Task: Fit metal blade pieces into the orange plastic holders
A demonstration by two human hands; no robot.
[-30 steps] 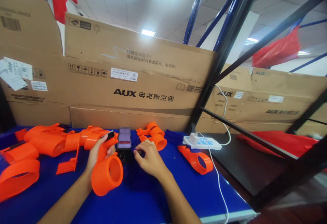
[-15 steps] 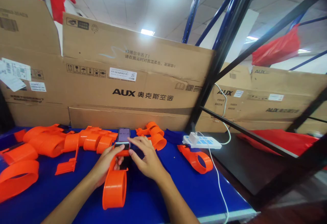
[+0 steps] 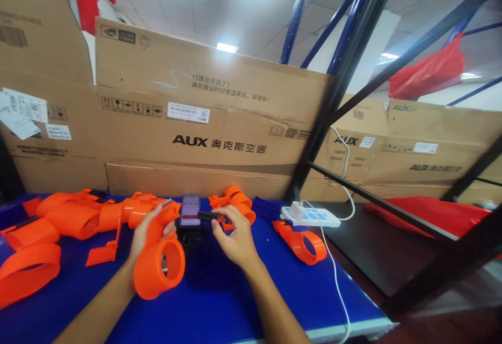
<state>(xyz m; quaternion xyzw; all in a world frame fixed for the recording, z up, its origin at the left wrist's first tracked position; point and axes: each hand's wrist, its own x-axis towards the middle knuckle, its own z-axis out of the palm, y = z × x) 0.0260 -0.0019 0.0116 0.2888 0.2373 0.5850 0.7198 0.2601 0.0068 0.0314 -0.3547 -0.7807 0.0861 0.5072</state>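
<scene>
My left hand [image 3: 138, 240] is closed around an orange plastic piece [image 3: 146, 276] with a wide ring at its lower end; a thin grey edge shows at its top. Between the thumb and fingers of my right hand [image 3: 240, 242] is a small black bar [image 3: 207, 215], its left end in front of the phone's edge. The phone [image 3: 191, 208], its screen lit, leans upright at the back of the blue table [image 3: 219, 302]. A dark object [image 3: 191, 235] sits just below it, its kind unclear.
Several more orange ringed pieces [image 3: 80, 218] lie piled at left, and others [image 3: 237, 200] behind my right hand. A single orange piece [image 3: 308, 247] rests near a white power strip [image 3: 321, 218] with a trailing cable [image 3: 338, 286]. Cardboard [image 3: 137, 145] and a black rack post [image 3: 314, 142] stand behind.
My hands have moved apart. The left has gone left with the orange piece, whose ring now turns more toward me. A black bar now shows in my right fingers, and the phone is less covered.
</scene>
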